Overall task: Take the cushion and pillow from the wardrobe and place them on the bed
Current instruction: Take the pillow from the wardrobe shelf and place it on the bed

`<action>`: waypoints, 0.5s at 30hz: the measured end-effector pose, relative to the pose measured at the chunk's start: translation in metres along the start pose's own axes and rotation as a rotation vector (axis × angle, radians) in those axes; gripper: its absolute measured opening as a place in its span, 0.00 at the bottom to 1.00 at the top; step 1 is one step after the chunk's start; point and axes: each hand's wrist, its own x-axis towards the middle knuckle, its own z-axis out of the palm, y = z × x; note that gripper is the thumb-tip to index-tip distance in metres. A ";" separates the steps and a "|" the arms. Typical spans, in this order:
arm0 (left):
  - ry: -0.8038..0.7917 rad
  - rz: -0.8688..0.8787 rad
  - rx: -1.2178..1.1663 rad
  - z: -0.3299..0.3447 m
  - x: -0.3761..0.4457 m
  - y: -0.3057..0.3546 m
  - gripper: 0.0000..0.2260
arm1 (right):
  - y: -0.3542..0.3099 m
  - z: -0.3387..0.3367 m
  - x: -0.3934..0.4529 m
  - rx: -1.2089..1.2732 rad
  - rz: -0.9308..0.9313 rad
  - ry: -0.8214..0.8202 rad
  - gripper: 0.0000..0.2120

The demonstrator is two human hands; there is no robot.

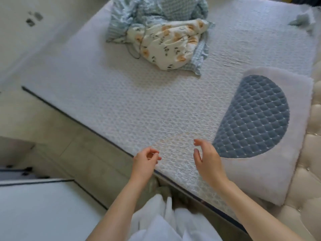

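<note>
A white fluffy cushion (271, 162) with a blue quilted heart-shaped patch lies flat on the bed (121, 105) at the right, against the tufted headboard. My right hand (206, 160) hovers just left of it, fingers apart, holding nothing. My left hand (145, 160) hangs over the bed's near edge, fingers loosely curled, with nothing in it. No pillow is clearly in view, and the wardrobe is out of sight.
A crumpled blue checked and floral quilt (161, 35) lies at the far middle of the bed. A small blue-grey cloth (302, 21) sits at the far right corner. A cream tufted headboard (311, 171) runs along the right. A white surface (43, 211) stands at bottom left.
</note>
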 end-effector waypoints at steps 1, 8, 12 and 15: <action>0.047 -0.009 -0.013 -0.016 -0.006 -0.010 0.06 | -0.012 0.008 0.000 -0.005 -0.032 -0.032 0.15; 0.338 -0.130 -0.073 -0.101 -0.055 -0.080 0.08 | -0.084 0.067 0.001 -0.056 -0.207 -0.264 0.15; 0.471 -0.189 -0.068 -0.136 -0.078 -0.112 0.08 | -0.126 0.105 0.007 -0.106 -0.301 -0.395 0.16; 0.545 -0.251 -0.082 -0.161 -0.088 -0.132 0.09 | -0.160 0.133 0.011 -0.124 -0.382 -0.458 0.16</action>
